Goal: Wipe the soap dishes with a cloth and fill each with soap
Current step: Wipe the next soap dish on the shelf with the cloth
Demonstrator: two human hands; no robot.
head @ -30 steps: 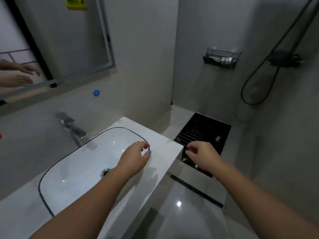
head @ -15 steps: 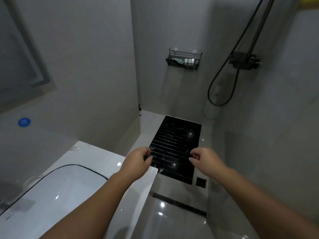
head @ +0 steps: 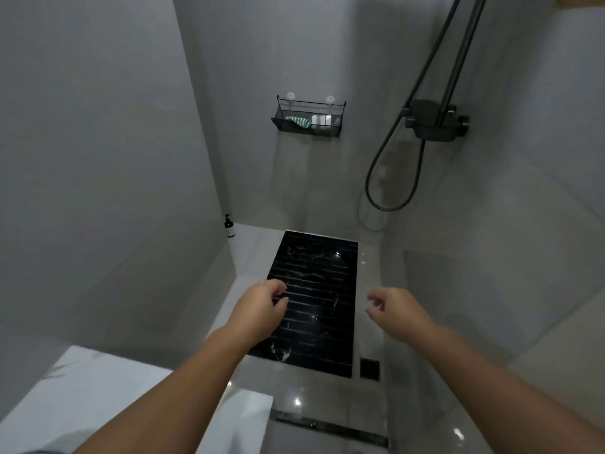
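Note:
A black wire basket (head: 337, 130) hangs on the far shower wall. Inside it lie a green-and-white striped cloth (head: 298, 121) on the left and white soap bars (head: 321, 119) on the right. No soap dish can be made out. My left hand (head: 262, 309) and my right hand (head: 397, 308) are held out in front of me over the shower floor, well short of the basket. Both hands hold nothing, with fingers loosely curled and apart.
A black ridged floor mat (head: 314, 303) lies on the shower floor below my hands. A shower mixer (head: 433, 121) with its hose (head: 386, 178) is on the right wall. A small dark pump bottle (head: 229, 227) stands in the floor corner. The white counter (head: 108, 388) sits at lower left.
My view has turned right from the sink and mirror toward the shower. Both hands have swung with it from over the counter to over the black mat, still empty.

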